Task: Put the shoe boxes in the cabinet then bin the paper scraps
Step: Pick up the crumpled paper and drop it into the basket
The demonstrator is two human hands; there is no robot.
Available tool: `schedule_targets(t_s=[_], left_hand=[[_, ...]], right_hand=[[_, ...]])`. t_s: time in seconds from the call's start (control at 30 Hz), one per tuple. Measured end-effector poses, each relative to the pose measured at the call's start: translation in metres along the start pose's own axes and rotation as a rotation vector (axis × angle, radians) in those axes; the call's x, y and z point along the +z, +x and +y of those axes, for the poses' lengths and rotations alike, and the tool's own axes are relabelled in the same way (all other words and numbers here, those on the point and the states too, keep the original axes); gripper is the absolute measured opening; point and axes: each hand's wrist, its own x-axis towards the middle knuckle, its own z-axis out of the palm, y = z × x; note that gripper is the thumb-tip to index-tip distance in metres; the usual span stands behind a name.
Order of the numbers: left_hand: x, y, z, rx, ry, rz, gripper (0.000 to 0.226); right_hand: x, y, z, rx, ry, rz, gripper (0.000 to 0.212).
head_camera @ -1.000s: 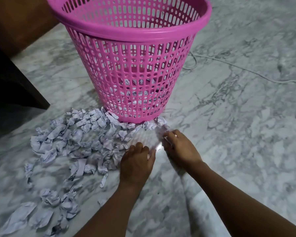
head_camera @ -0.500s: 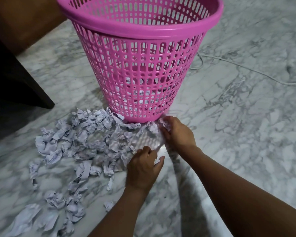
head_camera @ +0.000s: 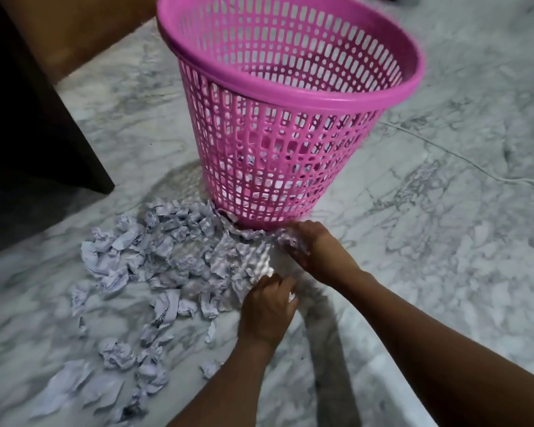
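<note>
Paper scraps (head_camera: 173, 257) partly hide right hand (head_camera: 318, 248) (grip of left hand (head_camera: 267, 309) unclear).

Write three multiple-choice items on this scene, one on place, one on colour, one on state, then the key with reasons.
1. The paper scraps mostly lie: A. in a cabinet; B. on the marble floor beside the basket; C. on a table.
2. The basket is: A. blue; B. green; C. pink.
3. The basket is: A. brimful; B. nearly empty; C. overturned.
Key: 1 B, the pile spreads over the floor up to the basket's base. 2 C, its mesh wall and rim are pink. 3 B, only a few scraps show through the mesh near the bottom.
</note>
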Motion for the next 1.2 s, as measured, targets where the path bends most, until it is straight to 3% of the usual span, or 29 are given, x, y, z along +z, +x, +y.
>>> schedule_targets(t_s=[0.1, 0.23, 0.33, 0.43, 0.57, 0.67, 0.97, 1.1, 1.2], left_hand=[[-0.002, 0.003, 0.001, -0.005, -0.022, 0.009, 0.007], [-0.011, -0.008, 0.001, 0.069, -0.035, 0.090, 0.008], [-0.027, -0.004, -0.005, 0.060, -0.028, 0.175, 0.004], [-0.043, 0.005, -0.014, -0.016, 0.041, 0.246, 0.016], [-0.054, 0.014, -0.022, -0.218, 0.074, 0.116, 0.042], [-0.048, 0.013, -0.028, -0.368, 0.210, -0.068, 0.046], [-0.035, -0.008, -0.044, -0.331, 0.505, -0.056, 0.047], [-0.032, -0.013, -0.045, -0.381, 0.437, -0.073, 0.058], [-0.033, -0.013, -0.046, -0.366, 0.430, -0.084, 0.059]], right_hand=[[0.027, 0.017, 0.019, -0.145, -0.079, -0.040, 0.052], [0.043, 0.018, 0.015, -0.132, 0.009, -0.068, 0.045], [0.046, 0.008, 0.014, -0.138, -0.037, 0.014, 0.040], [0.048, 0.006, 0.014, -0.127, -0.177, 0.109, 0.042], [0.056, 0.014, 0.012, -0.230, -0.074, 0.117, 0.032], [0.056, 0.013, 0.014, -0.233, -0.019, 0.142, 0.029], [0.063, 0.006, 0.019, -0.360, -0.140, 0.044, 0.043], [0.061, 0.013, 0.018, -0.391, -0.102, -0.006, 0.054], [0.053, 0.024, 0.014, -0.476, -0.094, -0.165, 0.071]])
